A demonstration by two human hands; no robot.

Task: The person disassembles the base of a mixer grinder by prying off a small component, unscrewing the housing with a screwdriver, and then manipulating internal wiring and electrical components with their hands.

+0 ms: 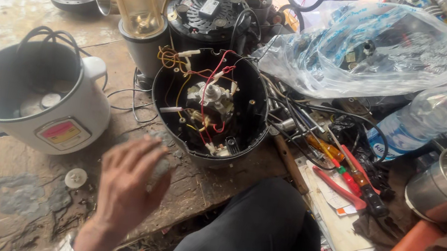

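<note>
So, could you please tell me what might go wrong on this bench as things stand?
The left hand is blurred beside the opened black appliance base, whose loose red and yellow wires it might snag. The white rice cooker sits near the table's left edge and may tip if knocked. The screwdrivers lie in clutter and could roll off.

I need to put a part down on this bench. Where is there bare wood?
Bare wood lies in front of the white rice cooker, around the small white disc by the left hand, and at the far left corner behind the cooker. Right of the opened black appliance base, tools and bags crowd everything.
</note>
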